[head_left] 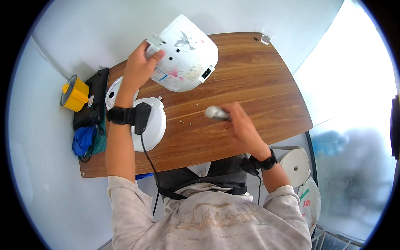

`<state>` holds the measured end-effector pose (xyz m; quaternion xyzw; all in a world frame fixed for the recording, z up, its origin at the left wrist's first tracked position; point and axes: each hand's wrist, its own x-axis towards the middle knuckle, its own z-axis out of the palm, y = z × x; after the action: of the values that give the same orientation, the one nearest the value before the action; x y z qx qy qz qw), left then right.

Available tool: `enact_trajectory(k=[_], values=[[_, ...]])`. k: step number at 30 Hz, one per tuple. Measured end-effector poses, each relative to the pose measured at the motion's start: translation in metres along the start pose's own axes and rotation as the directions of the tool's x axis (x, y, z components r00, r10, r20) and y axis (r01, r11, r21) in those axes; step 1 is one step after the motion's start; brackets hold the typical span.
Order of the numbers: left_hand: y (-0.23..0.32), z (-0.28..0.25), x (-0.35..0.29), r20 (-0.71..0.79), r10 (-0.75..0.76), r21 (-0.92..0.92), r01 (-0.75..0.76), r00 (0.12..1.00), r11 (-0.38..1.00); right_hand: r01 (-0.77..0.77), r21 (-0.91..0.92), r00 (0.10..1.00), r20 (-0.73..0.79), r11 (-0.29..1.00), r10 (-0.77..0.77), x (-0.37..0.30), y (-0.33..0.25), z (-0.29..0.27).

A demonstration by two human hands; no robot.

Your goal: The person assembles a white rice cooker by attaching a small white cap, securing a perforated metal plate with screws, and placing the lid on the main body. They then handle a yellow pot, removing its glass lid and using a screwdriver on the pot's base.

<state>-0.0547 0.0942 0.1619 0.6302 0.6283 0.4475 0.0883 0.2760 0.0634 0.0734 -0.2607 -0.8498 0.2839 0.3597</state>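
My left hand point(143, 62) grips the edge of a white rice cooker body point(187, 50) with a floral print, thumb on its side. The body is tilted over the far part of the table, and a black socket point(206, 73) shows on its lower right side. My right hand point(241, 129) is closed round a grey-white tool with a rounded end point(214, 112), slightly blurred; I cannot tell its exact kind. Several small screws point(181, 121) lie on the wood to its left. Below my left forearm rests a white lid point(156, 129), partly hidden by the forearm.
The wooden table point(266, 83) holds a white disc with a hole point(111, 95), a green mat point(100, 141), a black case point(96, 93), a yellow jug point(76, 93) and a blue cloth point(83, 141) at left. A glass point(265, 39) stands far right. A white roll point(295, 168) is beside the table.
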Motion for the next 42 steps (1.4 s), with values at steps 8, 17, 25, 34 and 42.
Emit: enact_trajectory(k=[8, 17, 25, 34, 42], values=[[0.001, -0.035, -0.022, 0.047, -0.175, -0.626, 0.165, 0.983, 0.762, -0.407, 0.705, 0.813, -0.01, 0.58, 0.582, 0.002, 0.006, -0.035], [-0.022, -0.031, -0.033, 0.104, -0.217, -0.796, 0.212, 0.971, 0.567, -0.446, 0.466, 0.852, -0.04, 0.764, 0.521, 0.016, 0.025, -0.003], [-0.058, -0.031, -0.038, 0.099, -0.267, -0.86, 0.217, 0.959, 0.462, -0.567, 0.524, 0.805, 0.185, 0.636, 0.564, 0.045, 0.041, -0.004], [-0.064, -0.012, -0.047, 0.142, -0.28, -0.886, 0.248, 0.949, 0.392, -0.559, 0.727, 0.768, 0.272, 0.399, 0.58, 0.076, 0.049, -0.004], [-0.045, 0.009, -0.058, 0.268, -0.374, -0.916, 0.355, 0.888, 0.186, -0.523, 0.776, 0.766, 0.247, 0.352, 0.594, 0.07, 0.041, -0.016]])
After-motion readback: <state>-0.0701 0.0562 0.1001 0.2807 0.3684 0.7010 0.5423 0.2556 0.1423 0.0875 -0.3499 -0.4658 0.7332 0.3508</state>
